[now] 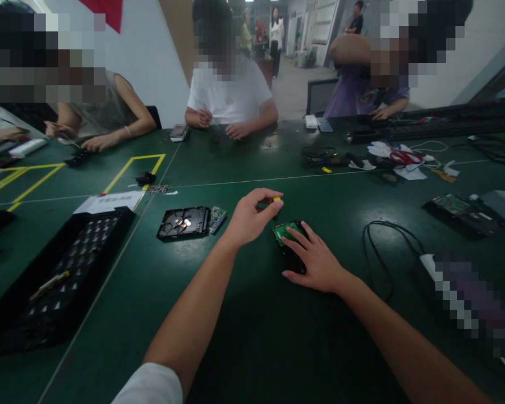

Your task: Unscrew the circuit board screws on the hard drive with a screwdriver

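Note:
My left hand (pixel 252 216) is raised just above the table, its thumb and index finger pinched on a small yellow piece (pixel 276 199). Most of that piece is hidden, so I cannot tell its kind. To the right, my right hand (pixel 317 258) spans a hard drive (pixel 281 230) with a green circuit board facing up. Its fingers lie across the board and the far side, and the thumb is at the near edge. Left of my hands lies another hard drive (pixel 183 223), black, with a loose circuit board (pixel 217 219) beside it.
A long black tray (pixel 63 269) stands at left with a thin piece inside. At right are a looped black cable (pixel 372 224), a device with a circuit board (pixel 458 207) and a blurred-out object (pixel 471 292). Tangled wires (pixel 404 157) lie farther back. Several people sit across the table.

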The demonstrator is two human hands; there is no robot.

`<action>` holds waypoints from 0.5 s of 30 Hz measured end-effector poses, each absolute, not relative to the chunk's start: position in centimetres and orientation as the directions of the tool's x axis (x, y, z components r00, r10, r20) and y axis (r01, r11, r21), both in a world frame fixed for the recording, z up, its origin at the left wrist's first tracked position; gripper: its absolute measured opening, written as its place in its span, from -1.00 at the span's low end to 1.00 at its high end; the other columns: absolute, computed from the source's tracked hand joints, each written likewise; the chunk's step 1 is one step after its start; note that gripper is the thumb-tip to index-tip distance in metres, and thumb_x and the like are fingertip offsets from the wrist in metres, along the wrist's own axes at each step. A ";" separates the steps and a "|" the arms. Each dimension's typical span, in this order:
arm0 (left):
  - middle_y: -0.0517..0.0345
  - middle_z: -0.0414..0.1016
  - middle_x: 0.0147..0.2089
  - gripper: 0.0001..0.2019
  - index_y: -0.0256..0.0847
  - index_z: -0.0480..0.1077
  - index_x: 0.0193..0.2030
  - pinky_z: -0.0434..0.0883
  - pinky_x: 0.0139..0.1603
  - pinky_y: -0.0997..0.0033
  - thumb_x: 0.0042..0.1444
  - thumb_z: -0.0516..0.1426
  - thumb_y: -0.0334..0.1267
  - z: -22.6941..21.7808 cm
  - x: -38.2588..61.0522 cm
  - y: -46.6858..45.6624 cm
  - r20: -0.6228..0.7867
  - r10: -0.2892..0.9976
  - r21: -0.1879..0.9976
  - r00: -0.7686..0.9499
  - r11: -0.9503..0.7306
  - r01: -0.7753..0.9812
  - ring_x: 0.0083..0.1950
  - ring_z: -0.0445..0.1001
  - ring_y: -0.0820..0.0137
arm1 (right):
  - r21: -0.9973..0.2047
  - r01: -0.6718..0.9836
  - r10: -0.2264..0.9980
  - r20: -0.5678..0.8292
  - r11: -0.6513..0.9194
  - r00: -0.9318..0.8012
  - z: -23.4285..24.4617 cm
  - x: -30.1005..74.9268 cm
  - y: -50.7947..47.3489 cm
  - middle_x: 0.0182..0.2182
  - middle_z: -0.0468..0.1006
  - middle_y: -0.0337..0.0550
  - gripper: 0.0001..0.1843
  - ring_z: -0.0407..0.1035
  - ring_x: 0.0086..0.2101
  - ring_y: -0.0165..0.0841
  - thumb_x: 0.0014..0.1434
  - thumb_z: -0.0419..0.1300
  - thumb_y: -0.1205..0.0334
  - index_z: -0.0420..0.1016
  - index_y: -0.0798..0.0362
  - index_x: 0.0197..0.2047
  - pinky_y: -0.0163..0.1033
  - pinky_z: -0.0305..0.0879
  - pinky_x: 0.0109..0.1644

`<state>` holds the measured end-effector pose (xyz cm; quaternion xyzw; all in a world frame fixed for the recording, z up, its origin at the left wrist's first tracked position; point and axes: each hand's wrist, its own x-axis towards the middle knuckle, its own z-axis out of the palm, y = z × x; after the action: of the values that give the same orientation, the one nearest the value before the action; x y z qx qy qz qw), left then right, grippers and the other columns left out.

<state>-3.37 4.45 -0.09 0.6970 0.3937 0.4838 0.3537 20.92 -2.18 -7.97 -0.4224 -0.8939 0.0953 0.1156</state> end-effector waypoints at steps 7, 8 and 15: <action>0.04 0.62 -0.14 -0.75 -0.19 0.58 0.00 0.55 -0.21 0.41 0.30 0.29 -0.09 0.1 -3.3 4.3 0.357 0.892 0.896 0.278 -0.411 0.168 -0.20 0.58 0.37 | -0.267 0.723 0.768 0.131 0.637 -0.627 -7.9 21.1 -2.2 0.55 0.10 0.00 -0.02 -0.27 0.52 0.30 0.24 0.17 -0.46 0.19 -0.10 0.54 0.49 0.03 0.46; 0.04 0.62 -0.14 -0.75 -0.20 0.56 -0.03 0.54 -0.24 0.41 0.29 0.30 -0.09 0.1 -3.3 4.2 0.351 0.897 0.901 0.270 -0.402 0.164 -0.21 0.58 0.38 | -0.268 0.722 0.767 0.129 0.638 -0.629 -7.8 21.1 -2.2 0.55 0.10 0.00 -0.01 -0.27 0.52 0.31 0.24 0.17 -0.47 0.19 -0.10 0.54 0.50 0.03 0.46; 0.11 0.55 -0.16 -0.73 -0.21 0.44 -0.07 0.57 -0.35 0.49 0.24 0.33 -0.11 -0.2 -3.1 4.3 0.318 0.916 0.934 0.243 -0.347 0.084 -0.23 0.54 0.42 | -0.266 0.720 0.763 0.127 0.641 -0.633 -7.7 21.0 -1.8 0.54 0.11 0.04 -0.01 -0.25 0.52 0.31 0.23 0.17 -0.47 0.22 -0.05 0.53 0.48 0.03 0.46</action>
<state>-3.08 4.26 -0.21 0.6616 0.3778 0.4855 0.4289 21.03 -1.78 -7.67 -0.4125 -0.8987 0.0954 0.1145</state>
